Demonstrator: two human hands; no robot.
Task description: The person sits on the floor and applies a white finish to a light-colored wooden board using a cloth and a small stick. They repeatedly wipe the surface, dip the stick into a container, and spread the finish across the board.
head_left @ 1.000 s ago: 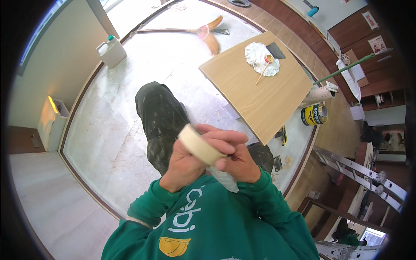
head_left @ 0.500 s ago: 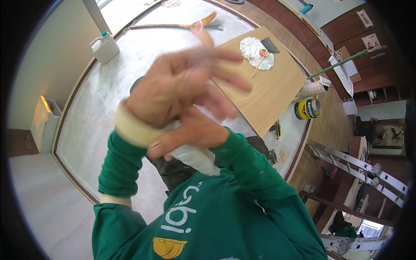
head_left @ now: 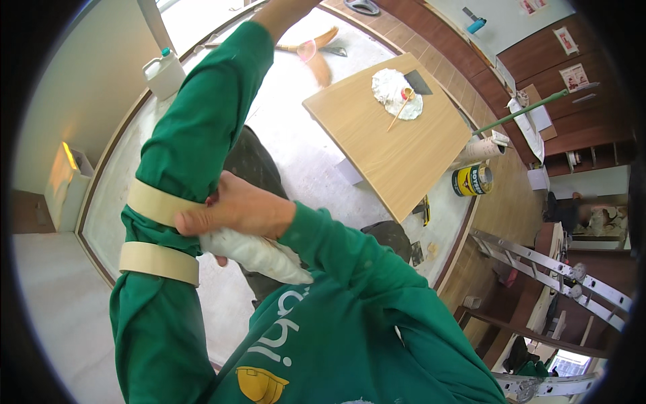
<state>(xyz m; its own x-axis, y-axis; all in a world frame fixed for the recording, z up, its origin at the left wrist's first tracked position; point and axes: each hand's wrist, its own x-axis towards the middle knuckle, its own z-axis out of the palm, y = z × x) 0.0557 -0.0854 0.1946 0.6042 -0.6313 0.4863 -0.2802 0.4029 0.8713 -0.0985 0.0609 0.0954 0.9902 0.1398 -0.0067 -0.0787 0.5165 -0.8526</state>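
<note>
My left arm stretches up and away across the view, and only the wrist shows at the top edge; the hand itself is cut off. Two cream rolls of masking tape ring the green left sleeve: an upper tape roll [head_left: 158, 203] on the forearm and a lower tape roll [head_left: 159, 262] nearer the elbow. My right hand [head_left: 245, 207] is closed on the near side of the upper roll, its thumb over the rim. A crumpled white cloth [head_left: 259, 256] hangs below the right palm, apparently held in the same grip.
A wooden board [head_left: 397, 148] bears a round white plastic-covered thing with a stick and a grey plate. Around stand a yellow-black paint can [head_left: 473, 180], a white jug [head_left: 163, 74], a broom [head_left: 317, 59] and a metal ladder [head_left: 558, 273]. Another person is far right.
My left arm has reached forward and up, taking its hand out of view. The upper tape roll has gone from the wrist up the forearm, with the right hand on it.
</note>
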